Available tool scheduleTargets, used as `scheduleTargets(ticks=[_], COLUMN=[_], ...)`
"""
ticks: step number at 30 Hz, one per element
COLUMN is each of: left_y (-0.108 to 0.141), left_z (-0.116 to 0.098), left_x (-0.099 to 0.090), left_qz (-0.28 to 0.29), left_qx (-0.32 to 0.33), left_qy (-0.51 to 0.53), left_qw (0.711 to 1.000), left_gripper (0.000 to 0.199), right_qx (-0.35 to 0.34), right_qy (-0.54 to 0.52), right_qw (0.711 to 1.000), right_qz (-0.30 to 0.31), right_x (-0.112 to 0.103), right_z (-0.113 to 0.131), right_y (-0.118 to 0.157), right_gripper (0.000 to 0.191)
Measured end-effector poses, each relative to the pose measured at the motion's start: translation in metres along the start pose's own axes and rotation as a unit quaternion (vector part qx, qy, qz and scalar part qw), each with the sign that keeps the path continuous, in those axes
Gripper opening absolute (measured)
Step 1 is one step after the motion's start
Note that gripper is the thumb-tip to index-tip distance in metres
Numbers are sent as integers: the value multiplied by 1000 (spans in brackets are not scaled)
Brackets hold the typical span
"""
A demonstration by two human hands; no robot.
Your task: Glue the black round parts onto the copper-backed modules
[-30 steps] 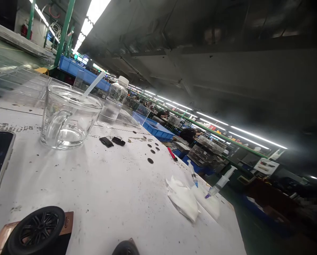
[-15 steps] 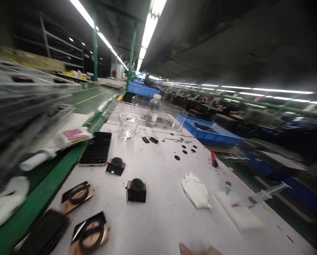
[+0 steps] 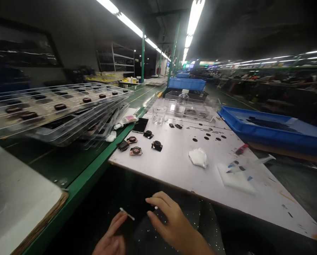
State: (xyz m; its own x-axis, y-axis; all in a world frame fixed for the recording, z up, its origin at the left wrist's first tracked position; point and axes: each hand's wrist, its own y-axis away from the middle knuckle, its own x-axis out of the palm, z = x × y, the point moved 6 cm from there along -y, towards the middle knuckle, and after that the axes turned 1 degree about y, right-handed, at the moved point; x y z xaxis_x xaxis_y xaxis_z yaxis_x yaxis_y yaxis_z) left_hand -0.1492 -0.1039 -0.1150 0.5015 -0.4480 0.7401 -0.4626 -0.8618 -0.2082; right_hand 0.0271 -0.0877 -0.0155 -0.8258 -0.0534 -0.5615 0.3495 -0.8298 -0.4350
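My left hand (image 3: 113,230) is low in the view, below the table's front edge, with thumb and finger pinched on a thin cotton swab (image 3: 127,214). To its right, my right hand (image 3: 171,217) has its fingers curved. A small white cotton tip (image 3: 156,208) shows between its thumb and fingers; the rest of that swab is hidden. On the white table (image 3: 171,170) beyond lie several small black and copper-coloured parts with round rings (image 3: 136,151). A crumpled white cloth (image 3: 198,157) lies to the right of them.
A phone (image 3: 140,125), clear cup (image 3: 159,115) and clear box (image 3: 198,111) stand farther back. At right are a white pad (image 3: 236,179), a syringe (image 3: 263,160) and a blue tray (image 3: 270,124). Stacked clear trays (image 3: 75,117) fill the left side, beside a green rail (image 3: 94,171).
The view has pulled back from the table and turned left. Only fingertips showed at the bottom edge before; both hands are now in view, with swabs in them.
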Motion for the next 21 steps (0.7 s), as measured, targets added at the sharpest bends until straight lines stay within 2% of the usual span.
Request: scheduleTargets(ticks=[1, 2, 3, 7, 10, 14, 16, 18, 21], left_y=[11, 18, 20, 2, -15, -37, -49, -61, -80], left_z=[1, 1, 0, -4, -1, 6, 9, 11, 4], left_x=[-6, -6, 1, 43, 69, 92, 100, 108, 121], left_qz=[-96, -142, -135, -22, 13, -4, -21, -24, -23], left_qx=[-33, -58, -69, -76, -94, -59, -45, -46, -41], left_qy=[-93, -158, -189, -221, -234, -334, -402, -451, -494], left_qw=[990, 975, 970, 972, 968, 941, 914, 891, 868], left_gripper=[37, 39, 41, 41, 36, 33, 35, 28, 22], right_qx=[29, 56, 76, 120, 134, 147, 157, 168, 178], right_qy=[-44, -80, -110, -209, -236, -239, -257, -283, -310], right_qw=[998, 995, 991, 970, 956, 939, 927, 914, 898], right_qz=[17, 24, 22, -42, -113, -200, -221, -239, -257], right_x=[7, 11, 13, 7, -5, -23, -29, -35, -42], right_z=[4, 7, 10, 14, 12, 7, 4, 1, -3], right_y=[-2, -4, -5, 0, 15, 38, 44, 46, 41], right_gripper=[28, 28, 28, 18, 21, 23, 21, 19, 19])
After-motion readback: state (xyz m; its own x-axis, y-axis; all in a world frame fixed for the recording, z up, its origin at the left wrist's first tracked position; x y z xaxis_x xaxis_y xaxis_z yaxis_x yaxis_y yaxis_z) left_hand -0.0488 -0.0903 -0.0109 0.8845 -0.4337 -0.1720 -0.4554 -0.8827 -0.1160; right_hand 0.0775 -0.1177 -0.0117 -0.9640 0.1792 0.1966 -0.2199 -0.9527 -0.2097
